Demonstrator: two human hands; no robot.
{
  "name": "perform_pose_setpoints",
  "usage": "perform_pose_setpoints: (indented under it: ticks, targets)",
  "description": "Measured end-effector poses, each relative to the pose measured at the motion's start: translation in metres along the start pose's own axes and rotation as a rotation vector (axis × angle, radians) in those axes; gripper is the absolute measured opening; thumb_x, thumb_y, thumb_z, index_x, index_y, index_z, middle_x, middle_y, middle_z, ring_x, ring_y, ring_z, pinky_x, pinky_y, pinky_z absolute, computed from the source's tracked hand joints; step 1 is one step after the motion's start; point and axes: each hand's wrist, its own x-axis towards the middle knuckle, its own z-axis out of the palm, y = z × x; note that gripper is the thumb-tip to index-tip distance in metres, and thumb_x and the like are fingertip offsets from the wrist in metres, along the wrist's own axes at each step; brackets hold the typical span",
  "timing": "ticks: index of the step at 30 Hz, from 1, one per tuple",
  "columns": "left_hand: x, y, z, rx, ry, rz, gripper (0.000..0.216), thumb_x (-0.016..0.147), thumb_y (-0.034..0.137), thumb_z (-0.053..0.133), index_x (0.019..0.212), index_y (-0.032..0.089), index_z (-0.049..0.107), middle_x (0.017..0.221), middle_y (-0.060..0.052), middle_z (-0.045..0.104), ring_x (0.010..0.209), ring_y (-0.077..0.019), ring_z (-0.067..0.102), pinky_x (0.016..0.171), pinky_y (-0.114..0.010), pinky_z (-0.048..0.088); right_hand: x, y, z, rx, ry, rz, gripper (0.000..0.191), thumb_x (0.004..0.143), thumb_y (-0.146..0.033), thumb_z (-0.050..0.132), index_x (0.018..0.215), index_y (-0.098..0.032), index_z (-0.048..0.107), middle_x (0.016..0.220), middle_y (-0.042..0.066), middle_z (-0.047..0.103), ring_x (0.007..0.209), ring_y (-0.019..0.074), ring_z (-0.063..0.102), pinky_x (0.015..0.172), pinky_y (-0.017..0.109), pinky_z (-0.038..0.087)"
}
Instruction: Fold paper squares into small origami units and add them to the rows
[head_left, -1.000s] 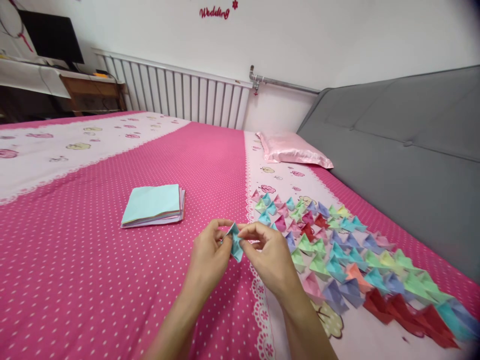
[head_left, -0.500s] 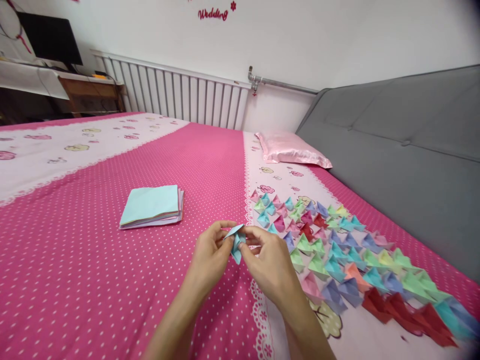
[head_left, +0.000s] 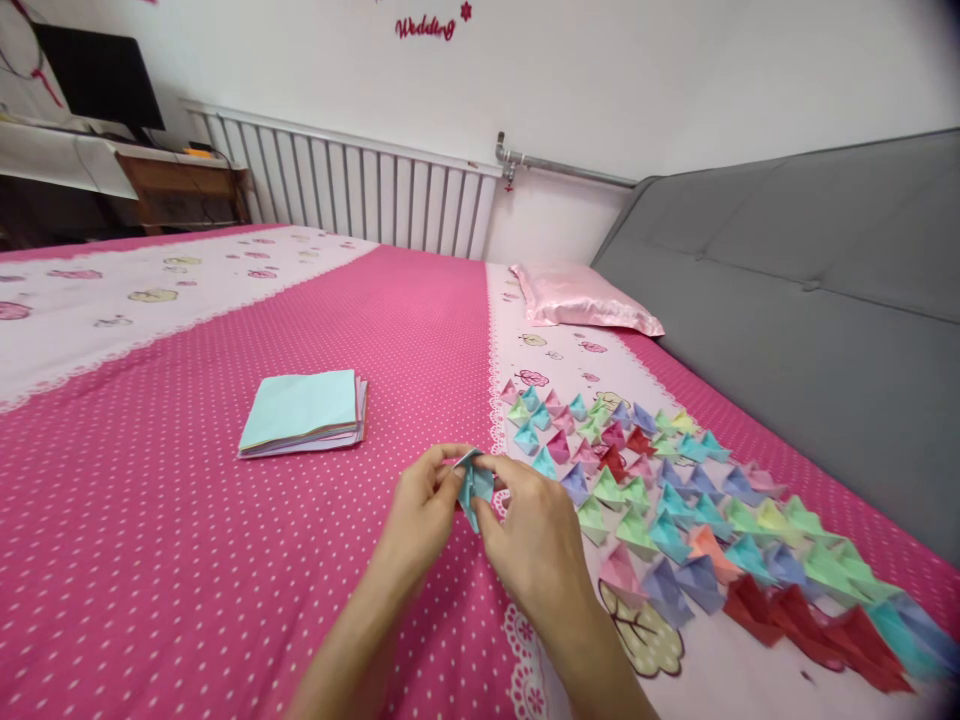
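Between my two hands, above the bed, is a small folded piece of light blue paper (head_left: 475, 486). My left hand (head_left: 421, 512) pinches its left edge with thumb and fingers. On the other side, my right hand (head_left: 531, 520) grips it, the thumb on the near face and the fingers behind. Fingertips hide part of the folds. To the right, several rows of folded paper boats (head_left: 673, 505) in many colours lie on the bedspread. A stack of square paper sheets (head_left: 301, 412), light blue on top, rests to the left of my hands.
A pink polka-dot bedspread (head_left: 360, 320) covers the bed. A pink satin pillow (head_left: 585, 298) lies toward the back, beside the grey headboard (head_left: 795, 270). Along the far wall runs a white radiator (head_left: 352, 185). A dark monitor (head_left: 101, 80) stands on a desk at far left.
The blue paper has turned slightly between my fingers and shows a wider face on the right. My right hand has shifted a little to the left; the other things are unmoved.
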Motion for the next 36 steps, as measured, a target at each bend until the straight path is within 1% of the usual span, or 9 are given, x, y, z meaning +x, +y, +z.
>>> perform_pose_setpoints:
  ticks: [6,12,15,19,22,25,29,31,36]
  targets:
    - [0.001,-0.001,-0.002,0.004,-0.01,-0.014,0.025,0.076,0.027,0.052,0.096,0.015,0.059,0.063,0.0,0.057,0.061,-0.0135,0.056,0.061,-0.026,0.045,0.0,0.001,0.0,-0.01,-0.005,0.008,0.034,0.07,-0.012,0.058,0.101,-0.024,0.062,0.096,0.002,0.067,0.086,0.0201,0.062,0.078,0.032,0.044]
    - [-0.001,0.004,0.001,-0.039,-0.006,-0.042,0.026,0.075,0.027,0.053,0.097,0.014,0.059,0.065,-0.001,0.06,0.06,-0.0123,0.055,0.06,-0.024,0.044,0.002,0.001,-0.001,0.012,-0.028,0.025,0.034,0.07,-0.015,0.059,0.102,-0.024,0.062,0.097,0.002,0.068,0.088,0.021,0.062,0.08,0.034,0.045]
    - [-0.002,0.008,0.003,-0.068,0.001,-0.073,0.026,0.076,0.027,0.053,0.098,0.014,0.058,0.07,-0.002,0.062,0.061,-0.0116,0.055,0.059,-0.023,0.044,0.003,0.004,-0.002,0.061,-0.048,0.029,0.034,0.071,-0.017,0.059,0.104,-0.025,0.061,0.099,0.001,0.067,0.09,0.021,0.062,0.079,0.034,0.047]
    - [-0.002,0.01,0.003,-0.142,-0.023,-0.142,0.027,0.077,0.03,0.054,0.098,0.015,0.057,0.081,-0.004,0.063,0.068,-0.0116,0.056,0.063,-0.022,0.044,0.006,0.01,-0.005,0.147,-0.033,0.007,0.03,0.075,-0.017,0.053,0.103,-0.025,0.061,0.103,0.001,0.066,0.094,0.019,0.061,0.079,0.032,0.047]
    - [-0.002,0.009,0.001,-0.19,-0.022,-0.183,0.027,0.077,0.033,0.055,0.097,0.016,0.057,0.081,-0.003,0.061,0.068,-0.0113,0.055,0.066,-0.024,0.044,0.006,0.013,-0.009,0.196,-0.022,0.0,0.03,0.078,-0.014,0.047,0.102,-0.024,0.062,0.1,0.002,0.066,0.088,0.0167,0.063,0.076,0.03,0.048]
    - [-0.002,0.008,0.0,-0.219,-0.022,-0.191,0.024,0.077,0.032,0.054,0.094,0.015,0.057,0.078,-0.002,0.058,0.068,-0.0108,0.054,0.067,-0.023,0.043,0.006,0.013,-0.013,0.214,-0.015,0.013,0.03,0.078,-0.014,0.045,0.1,-0.024,0.063,0.097,0.002,0.068,0.083,0.0168,0.064,0.073,0.03,0.049]
    - [-0.003,0.01,-0.001,-0.246,-0.015,-0.193,0.023,0.077,0.032,0.054,0.093,0.016,0.058,0.079,-0.002,0.058,0.068,-0.0101,0.053,0.066,-0.022,0.042,0.004,0.013,-0.019,0.238,-0.011,0.036,0.029,0.077,-0.017,0.048,0.101,-0.024,0.062,0.099,0.002,0.067,0.083,0.0174,0.064,0.067,0.028,0.049]
    - [-0.003,0.009,0.0,-0.252,-0.003,-0.187,0.022,0.077,0.032,0.054,0.092,0.016,0.058,0.079,-0.001,0.057,0.069,-0.01,0.053,0.067,-0.022,0.042,0.003,0.011,-0.022,0.238,-0.019,0.046,0.028,0.075,-0.019,0.053,0.1,-0.025,0.063,0.098,0.002,0.066,0.078,0.0163,0.064,0.062,0.026,0.049]
    - [0.0,0.002,0.0,-0.231,-0.007,-0.183,0.021,0.076,0.035,0.056,0.084,0.016,0.059,0.073,0.0,0.055,0.063,-0.0089,0.05,0.062,-0.022,0.041,-0.002,0.005,-0.025,0.155,-0.103,0.058,0.027,0.067,-0.021,0.064,0.093,-0.027,0.065,0.075,-0.003,0.066,0.055,0.0111,0.058,0.057,0.025,0.047]
